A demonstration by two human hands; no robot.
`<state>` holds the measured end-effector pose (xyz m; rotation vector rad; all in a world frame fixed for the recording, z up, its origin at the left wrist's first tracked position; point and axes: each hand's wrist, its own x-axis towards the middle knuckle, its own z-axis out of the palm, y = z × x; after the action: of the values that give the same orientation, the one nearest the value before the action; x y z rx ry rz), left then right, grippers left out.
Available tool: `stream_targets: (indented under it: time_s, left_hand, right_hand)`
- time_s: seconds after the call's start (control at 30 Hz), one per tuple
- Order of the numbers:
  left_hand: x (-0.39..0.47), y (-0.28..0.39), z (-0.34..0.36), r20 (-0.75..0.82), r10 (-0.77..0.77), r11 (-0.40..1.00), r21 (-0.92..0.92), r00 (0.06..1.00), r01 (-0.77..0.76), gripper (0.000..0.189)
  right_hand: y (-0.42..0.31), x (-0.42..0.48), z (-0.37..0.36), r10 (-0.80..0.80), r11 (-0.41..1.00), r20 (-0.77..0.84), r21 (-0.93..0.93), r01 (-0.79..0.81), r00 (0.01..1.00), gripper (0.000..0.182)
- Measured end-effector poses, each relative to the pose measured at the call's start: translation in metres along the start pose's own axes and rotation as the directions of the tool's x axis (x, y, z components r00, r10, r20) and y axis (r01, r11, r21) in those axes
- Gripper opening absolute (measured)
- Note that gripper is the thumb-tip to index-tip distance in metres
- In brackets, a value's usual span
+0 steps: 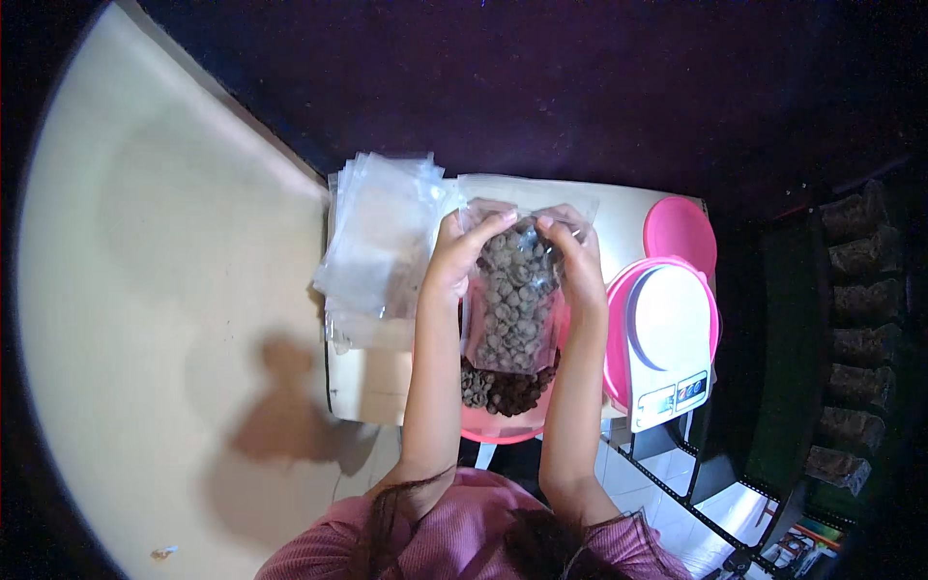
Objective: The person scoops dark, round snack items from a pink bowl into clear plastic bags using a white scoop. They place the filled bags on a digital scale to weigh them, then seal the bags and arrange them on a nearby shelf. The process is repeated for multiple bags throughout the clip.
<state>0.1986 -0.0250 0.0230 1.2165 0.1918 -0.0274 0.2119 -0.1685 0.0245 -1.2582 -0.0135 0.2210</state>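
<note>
A clear plastic bag (513, 304) full of round, greyish-brown dried pieces is held upright between my two hands. My left hand (464, 246) grips its upper left side, thumb across the front near the top. At the upper right side, my right hand (573, 243) holds it the same way, thumb on the front. The plastic above my thumbs looks flat and bears no pieces. Beneath the bag is a pink basin (500, 435), partly hidden, with loose dark and greyish pieces (511, 395) in it.
Empty clear bags (384, 232) lie stacked at the table's left. A white kitchen scale (670, 326) rests on a pink container (616, 362) at right, with a pink lid (680, 235) behind. Several filled bags (863, 304) line a dark shelf at far right. A wall (167, 254) borders the left.
</note>
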Motion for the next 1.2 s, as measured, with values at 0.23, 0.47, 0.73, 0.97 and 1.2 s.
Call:
stream_targets:
  time_s: [0.23,0.47,0.73,0.97,1.2]
  left_hand:
    - [-0.019,0.018,0.011,-0.021,0.027,0.999,-0.038,0.999,-0.027,0.018]
    - [-0.035,0.030,0.013,0.017,0.045,0.996,-0.075,0.999,-0.044,0.014]
    - [-0.060,0.042,0.017,-0.043,0.164,0.972,-0.162,0.986,-0.169,0.021]
    - [-0.096,0.034,-0.020,0.120,0.208,0.958,0.176,0.971,-0.228,0.018]
    - [-0.124,0.059,-0.030,0.292,0.317,0.778,0.464,0.902,-0.424,0.013]
  right_hand:
    - [-0.012,-0.017,0.011,0.019,0.997,-0.088,0.080,-0.012,0.996,0.011]
    - [-0.028,-0.037,0.027,-0.137,0.989,-0.126,0.039,0.143,0.982,0.008]
    - [-0.048,-0.058,0.027,-0.180,0.983,-0.119,-0.002,0.181,0.976,0.006]
    - [-0.035,-0.087,0.014,-0.243,0.964,0.055,-0.100,0.247,0.968,0.008]
    - [-0.043,-0.110,-0.001,-0.326,0.910,0.294,-0.160,0.383,0.898,0.023]
